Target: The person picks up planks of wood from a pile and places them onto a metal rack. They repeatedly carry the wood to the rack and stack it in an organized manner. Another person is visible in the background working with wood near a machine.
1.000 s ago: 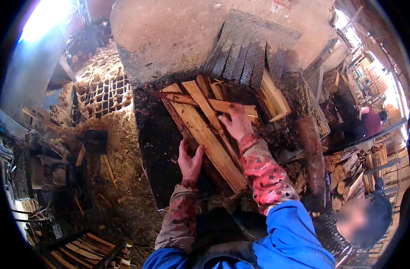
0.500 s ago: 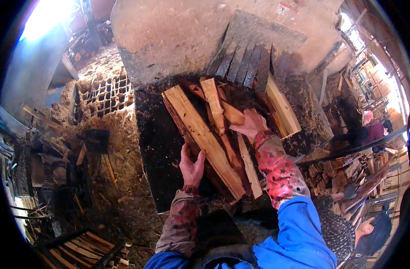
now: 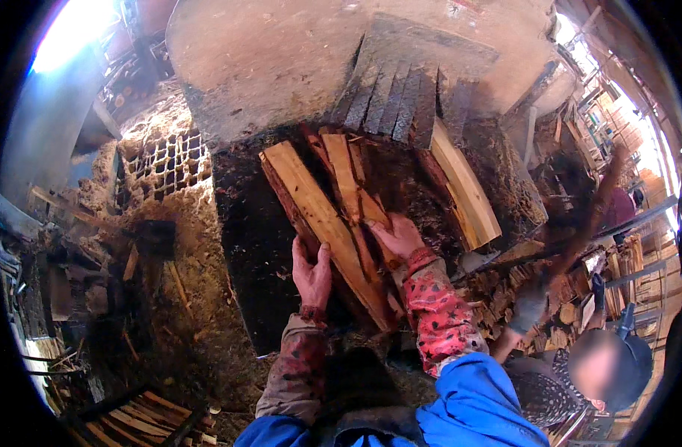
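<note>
A long, pale split-wood slab [image 3: 320, 216] with a bark edge lies slantwise on the dark tabletop [image 3: 244, 290]. My left hand [image 3: 312, 274] grips its left edge, thumb on top and the other fingers along the bark side. Against its right side lie shorter wood pieces [image 3: 344, 175], some with reddish bark. My right hand [image 3: 399, 240] presses in on these from the right, its fingers bent round their side and partly hidden. Between my two hands the wood forms a narrow bundle. Apart from it, to the right, lies a thick, pale split block [image 3: 466, 195].
Dark hanging strips [image 3: 404, 97] below a worn panel border the far side. Left are a sawdust-covered grid [image 3: 166, 164] and a rack of slats [image 3: 143, 417]. At right, a co-worker's gloved hand [image 3: 529, 309] holds a long wood piece [image 3: 598, 201] near a wood pile [image 3: 497, 305].
My right hand has moved left and nearer to me, bringing the loose pieces against the long slab. The co-worker at right has raised a long wood piece.
</note>
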